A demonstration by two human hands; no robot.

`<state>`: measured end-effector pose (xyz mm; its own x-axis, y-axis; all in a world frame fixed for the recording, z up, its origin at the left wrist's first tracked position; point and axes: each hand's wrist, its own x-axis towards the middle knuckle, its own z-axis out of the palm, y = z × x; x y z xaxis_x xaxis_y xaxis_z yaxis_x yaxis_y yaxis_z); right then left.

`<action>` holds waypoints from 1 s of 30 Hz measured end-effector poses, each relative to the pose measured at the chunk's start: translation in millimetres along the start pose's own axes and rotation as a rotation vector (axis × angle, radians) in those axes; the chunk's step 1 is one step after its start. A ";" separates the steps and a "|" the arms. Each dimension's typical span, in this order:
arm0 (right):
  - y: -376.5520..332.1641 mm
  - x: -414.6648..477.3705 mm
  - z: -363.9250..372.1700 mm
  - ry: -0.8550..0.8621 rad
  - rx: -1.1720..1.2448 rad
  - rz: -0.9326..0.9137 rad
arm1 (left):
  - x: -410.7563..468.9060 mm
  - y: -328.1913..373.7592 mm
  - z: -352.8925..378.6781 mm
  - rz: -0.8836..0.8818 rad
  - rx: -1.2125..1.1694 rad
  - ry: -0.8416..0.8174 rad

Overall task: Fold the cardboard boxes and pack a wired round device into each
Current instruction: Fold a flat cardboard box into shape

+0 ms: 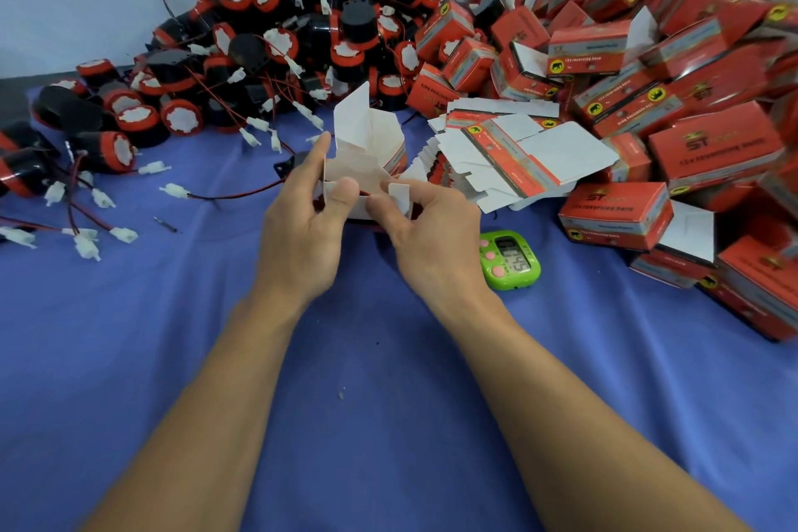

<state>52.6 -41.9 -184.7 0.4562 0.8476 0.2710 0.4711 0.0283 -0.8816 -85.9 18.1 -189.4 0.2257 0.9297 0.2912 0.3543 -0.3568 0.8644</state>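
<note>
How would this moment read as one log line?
step: folding box | left hand: holding | right hand: tucking flap | device: not visibly inside

Red boxes (615,214) read "ST"; the green timer's (510,258) digits are unclear.

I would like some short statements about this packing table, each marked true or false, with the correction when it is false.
1. Both hands hold one partly folded box. True: the left hand and right hand grip the box, whose flaps stand open.
2. The green timer lies left of the left hand. False: the timer lies right of the right hand.
3. The round devices are piled at the far left. True: the pile is there.
4. The flat unfolded boxes lie on a bare wooden table. False: the stack lies on a blue cloth.
</note>
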 end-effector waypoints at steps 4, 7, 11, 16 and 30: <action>-3.3 0.5 -2.2 -0.080 0.012 -0.015 | -2.1 -2.9 3.5 -0.047 -0.025 0.108; -3.1 -3.4 0.8 -0.139 -0.038 -0.050 | -2.3 -3.5 6.7 -0.077 0.048 0.241; -7.8 -4.6 -2.2 -0.161 -0.162 -0.095 | -2.7 -4.0 8.5 -0.066 0.127 0.292; -16.8 -6.9 -10.3 -0.187 -0.277 -0.219 | -9.3 7.1 11.4 0.028 0.065 0.295; -6.9 -8.0 3.9 -0.060 -0.340 -0.241 | -4.7 3.0 13.2 0.115 0.212 0.194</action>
<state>42.7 -46.7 -182.3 0.2622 0.8680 0.4218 0.7859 0.0615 -0.6152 -74.0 11.5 -193.6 0.1049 0.8751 0.4725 0.5226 -0.4527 0.7224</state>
